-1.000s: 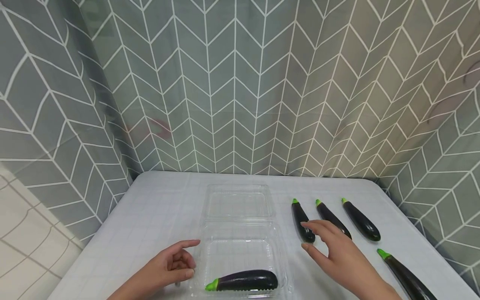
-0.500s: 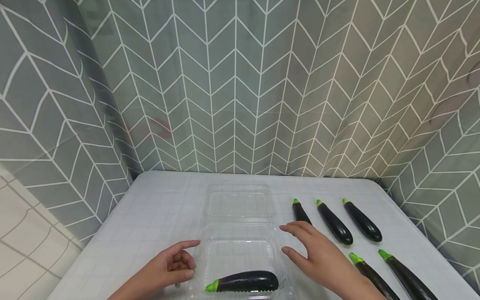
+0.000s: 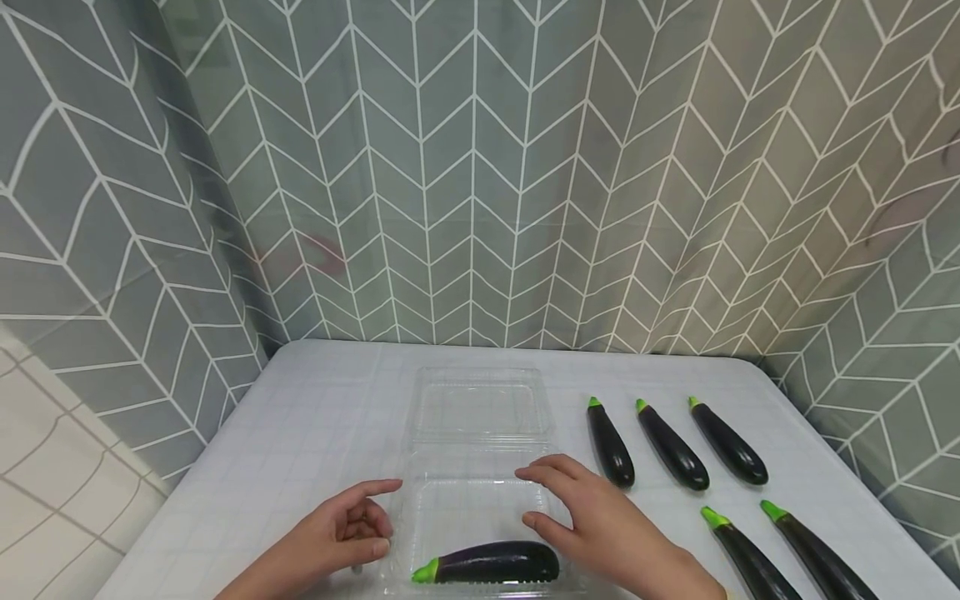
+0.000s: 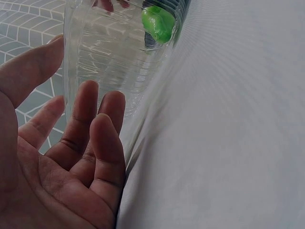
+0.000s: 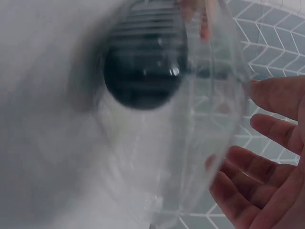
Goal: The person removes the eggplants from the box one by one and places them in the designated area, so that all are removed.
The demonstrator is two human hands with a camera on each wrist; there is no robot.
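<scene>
A clear plastic clamshell container (image 3: pixel 465 508) lies with its lid (image 3: pixel 480 408) folded back on the table. In its near part lies one dark eggplant (image 3: pixel 498 561), green stem (image 4: pixel 158 23) to the left. My left hand (image 3: pixel 337 529) is at the container's left edge, index finger reaching to the rim and the other fingers loosely bent, holding nothing. Over the container's right edge is my right hand (image 3: pixel 592 517), fingers and thumb spread, with nothing held. The right wrist view shows that hand's fingers beside the clear wall and the eggplant's round end (image 5: pixel 145 71), slightly blurred.
On the right, a back row has three eggplants: a left one (image 3: pixel 611 446), a middle one (image 3: pixel 672 446) and a right one (image 3: pixel 729 442). Two more eggplants (image 3: pixel 817 550) lie nearer, cut by the frame. A patterned curtain (image 3: pixel 480 183) stands behind the white table (image 3: pixel 322 417).
My right hand has moved left, from over the back-row eggplants to the container's right edge, uncovering those eggplants and a nearer one. My left hand and the eggplant in the container stay put.
</scene>
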